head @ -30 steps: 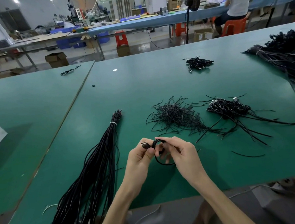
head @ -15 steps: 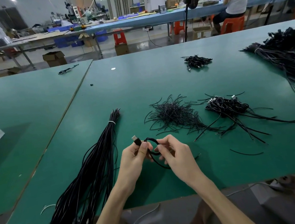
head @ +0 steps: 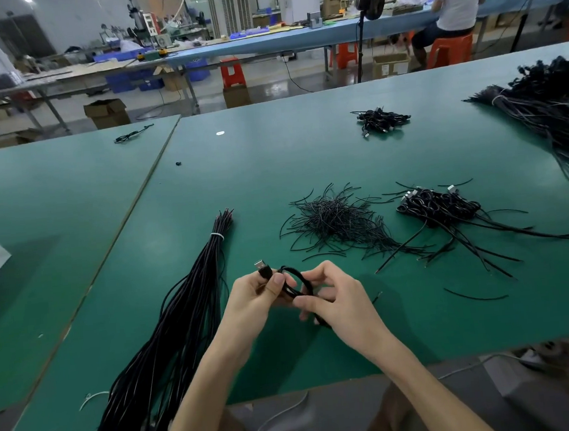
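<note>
Above the table's near edge, the left hand pinches the cable just below its plug, anchoring that end. The right hand curls its fingers round the small loop, likely so the coil cannot spring open.

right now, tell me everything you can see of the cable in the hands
The cable is thin, black and rubbery-looking, wound into a small loop held above the green table. A black plug with a silver tip sticks up at its left end. The left hand pinches it below the plug; the right hand pinches the loop.
</note>
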Motion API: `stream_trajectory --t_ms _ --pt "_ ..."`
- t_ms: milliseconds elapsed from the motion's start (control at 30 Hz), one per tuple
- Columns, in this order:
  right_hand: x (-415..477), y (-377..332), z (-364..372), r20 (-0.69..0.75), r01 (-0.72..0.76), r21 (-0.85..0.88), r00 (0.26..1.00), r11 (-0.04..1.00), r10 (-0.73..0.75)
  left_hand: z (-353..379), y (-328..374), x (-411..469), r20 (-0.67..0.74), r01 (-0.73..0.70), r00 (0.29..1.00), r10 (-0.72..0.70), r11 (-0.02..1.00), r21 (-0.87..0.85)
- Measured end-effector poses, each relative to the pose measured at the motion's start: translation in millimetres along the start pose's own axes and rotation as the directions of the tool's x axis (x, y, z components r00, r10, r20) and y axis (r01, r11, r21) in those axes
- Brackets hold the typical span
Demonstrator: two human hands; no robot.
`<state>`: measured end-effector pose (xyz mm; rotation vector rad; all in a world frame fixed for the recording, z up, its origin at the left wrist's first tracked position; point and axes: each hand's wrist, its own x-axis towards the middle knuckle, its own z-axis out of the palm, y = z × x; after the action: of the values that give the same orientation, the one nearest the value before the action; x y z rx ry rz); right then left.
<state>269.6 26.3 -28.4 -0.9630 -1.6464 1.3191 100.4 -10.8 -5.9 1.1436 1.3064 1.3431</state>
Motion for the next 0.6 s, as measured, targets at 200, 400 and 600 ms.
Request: stream_trajectory --t_ms 200,400,600 --pt "1 2 -3 -0.024 -0.037 0.061 0.999 0.997 0.039 3 0 -1 -0.010 -0.004 1.000 0.004 0.999 -0.036" --pt "3 3 -4 -0.030 -0.044 0.096 0.998 0.994 0.047 -2 -2 2 -0.046 0.002 0.999 -0.008 0.994 -0.111" --pt "3 6 -5 -0.017 -0.039 0.107 0.999 0.994 0.041 -8 -3 3 0.069 0.004 0.998 0.001 0.998 -0.067"
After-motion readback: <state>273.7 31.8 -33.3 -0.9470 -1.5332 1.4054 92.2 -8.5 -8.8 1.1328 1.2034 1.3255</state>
